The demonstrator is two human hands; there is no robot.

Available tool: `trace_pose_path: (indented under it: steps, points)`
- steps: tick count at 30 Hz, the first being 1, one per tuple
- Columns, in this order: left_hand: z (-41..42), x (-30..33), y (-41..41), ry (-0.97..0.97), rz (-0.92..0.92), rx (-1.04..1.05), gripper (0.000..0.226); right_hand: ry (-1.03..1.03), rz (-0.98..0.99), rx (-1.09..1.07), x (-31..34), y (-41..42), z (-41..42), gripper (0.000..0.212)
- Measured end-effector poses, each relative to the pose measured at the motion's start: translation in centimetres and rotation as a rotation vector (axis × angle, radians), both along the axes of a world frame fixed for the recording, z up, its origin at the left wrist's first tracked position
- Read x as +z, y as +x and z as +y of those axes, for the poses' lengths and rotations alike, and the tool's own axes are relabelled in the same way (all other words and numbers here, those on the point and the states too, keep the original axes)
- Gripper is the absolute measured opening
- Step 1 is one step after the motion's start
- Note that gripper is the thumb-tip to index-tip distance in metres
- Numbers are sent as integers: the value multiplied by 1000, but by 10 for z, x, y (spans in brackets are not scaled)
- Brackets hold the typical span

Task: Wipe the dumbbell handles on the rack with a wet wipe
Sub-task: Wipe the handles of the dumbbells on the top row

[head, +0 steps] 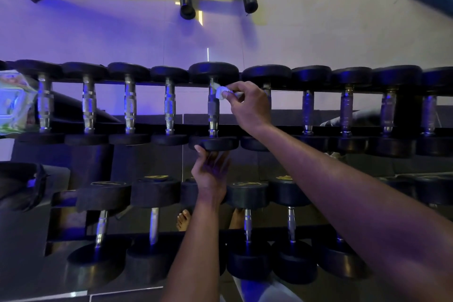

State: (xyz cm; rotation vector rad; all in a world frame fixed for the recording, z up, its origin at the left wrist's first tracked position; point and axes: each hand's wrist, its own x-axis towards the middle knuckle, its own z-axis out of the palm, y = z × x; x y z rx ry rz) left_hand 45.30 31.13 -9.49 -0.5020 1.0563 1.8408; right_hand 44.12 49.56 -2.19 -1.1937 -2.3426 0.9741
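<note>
On the upper tier of a gym rack (245, 130), a right hand (247, 103) pinches a crumpled white wet wipe (220, 93) against a dumbbell's knurled chrome handle (213, 108), while the left hand (210, 174), fingers relaxed, touches its round black rubber head (215, 143).

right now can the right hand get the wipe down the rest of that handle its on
Probably yes. The right hand pinches the wet wipe at the far end of the handle, and nothing covers the bare metal below it. The left hand only touches the near weight head.
</note>
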Motion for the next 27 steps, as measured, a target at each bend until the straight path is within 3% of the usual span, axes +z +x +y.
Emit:
trace_pose_path:
  steps: [4, 10, 13, 16, 18, 21, 27]
  points:
    - [-3, -3, -7, -89, 21, -75, 78, 35, -9, -7, 2, -1, -1, 12]
    - [-12, 2, -19, -57, -143, -183, 109, 63, 28, -34, 6, -23, 0, 10]
    - [-21, 11, -27, -144, -122, -230, 95, 91, 29, -62, 3, -32, -2, 8]
    - [-25, 17, -33, -261, 41, -267, 77, 81, 8, -36, -3, -33, -5, 12]
    - [-27, 19, -40, -287, 124, -262, 77, 56, 5, -39, -5, -35, -6, 13]
    - [-28, 16, -55, -321, 134, -245, 88, 25, -3, -48, -6, -36, -3, 8]
    - [-32, 26, -61, -376, 143, -304, 61, -31, -70, 152, -6, -25, 3, 8]
